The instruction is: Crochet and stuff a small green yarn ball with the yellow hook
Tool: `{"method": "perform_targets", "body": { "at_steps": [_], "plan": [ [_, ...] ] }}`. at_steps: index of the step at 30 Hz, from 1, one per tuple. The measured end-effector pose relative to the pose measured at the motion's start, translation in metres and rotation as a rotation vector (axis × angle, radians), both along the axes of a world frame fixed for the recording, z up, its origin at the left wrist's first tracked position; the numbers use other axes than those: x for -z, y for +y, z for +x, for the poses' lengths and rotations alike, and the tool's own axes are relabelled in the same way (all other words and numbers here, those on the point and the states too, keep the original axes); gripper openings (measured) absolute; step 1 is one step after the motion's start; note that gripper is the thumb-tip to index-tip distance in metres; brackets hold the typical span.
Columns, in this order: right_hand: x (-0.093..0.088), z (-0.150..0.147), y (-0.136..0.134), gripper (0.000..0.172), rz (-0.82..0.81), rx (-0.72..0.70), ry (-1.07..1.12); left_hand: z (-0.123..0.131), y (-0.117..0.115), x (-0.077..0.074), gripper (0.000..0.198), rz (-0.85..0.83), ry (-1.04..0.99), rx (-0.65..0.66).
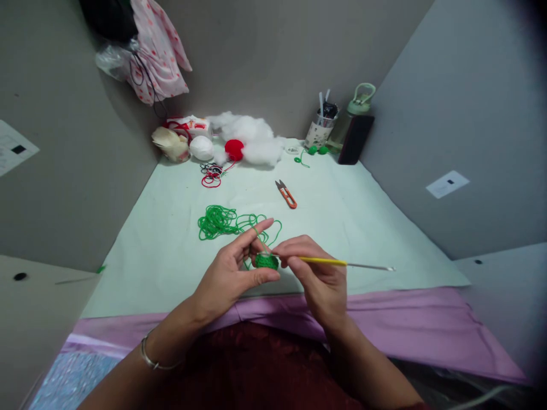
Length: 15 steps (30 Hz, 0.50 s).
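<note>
Between the thumb and fingers of my left hand (235,267) is a small, rounded green crochet piece (267,261). A strand of green yarn runs over the raised index finger of that hand. My right hand (320,279) grips a crochet hook (325,260) by its yellow handle, with one metal end pointing right. The hook's other end meets the top edge of the crochet piece; the exact stitch is too small to make out. Behind my left hand, a loose heap of green yarn (217,222) lies on the pale tablecloth (342,228).
Orange thread snips (286,195) lie beyond my hands. Along the back are white stuffing (252,136), a red yarn ball (234,150), a white ball (201,148), a pen cup (318,132), a black phone-like slab (356,139) and a bottle (361,102). Grey partitions enclose the table.
</note>
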State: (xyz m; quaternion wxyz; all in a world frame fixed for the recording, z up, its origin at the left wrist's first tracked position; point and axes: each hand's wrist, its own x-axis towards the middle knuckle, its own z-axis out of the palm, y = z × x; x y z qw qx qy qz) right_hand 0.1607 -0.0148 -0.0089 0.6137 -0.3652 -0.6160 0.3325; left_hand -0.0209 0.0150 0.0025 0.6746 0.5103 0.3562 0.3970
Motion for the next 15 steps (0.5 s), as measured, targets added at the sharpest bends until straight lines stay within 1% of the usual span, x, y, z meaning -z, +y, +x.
{"method": "perform_targets", "body": {
  "at_steps": [3, 6, 8, 12, 13, 15],
  "plan": [
    [-0.001, -0.002, -0.001, 0.021, 0.081, 0.029, -0.112, 0.001, 0.001, 0.002, 0.095, -0.005, 0.032, 0.006],
    [0.0, -0.002, 0.0, 0.023, 0.102, 0.014, -0.113, 0.0, 0.001, 0.002, 0.096, -0.018, 0.014, 0.031],
    [0.002, -0.001, 0.001, 0.023, 0.078, 0.008, -0.074, -0.002, 0.001, 0.001, 0.089, -0.012, -0.014, 0.04],
    [0.005, 0.0, 0.003, 0.019, 0.022, -0.006, 0.024, -0.011, -0.002, -0.002, 0.059, 0.031, -0.024, 0.06],
    [0.006, -0.001, 0.004, 0.018, 0.008, -0.015, 0.049, -0.012, -0.002, -0.002, 0.055, 0.038, -0.029, 0.069],
    [0.008, -0.002, 0.005, 0.015, -0.015, -0.034, 0.089, -0.014, -0.003, -0.001, 0.055, 0.036, -0.057, 0.084]
  ]
}}
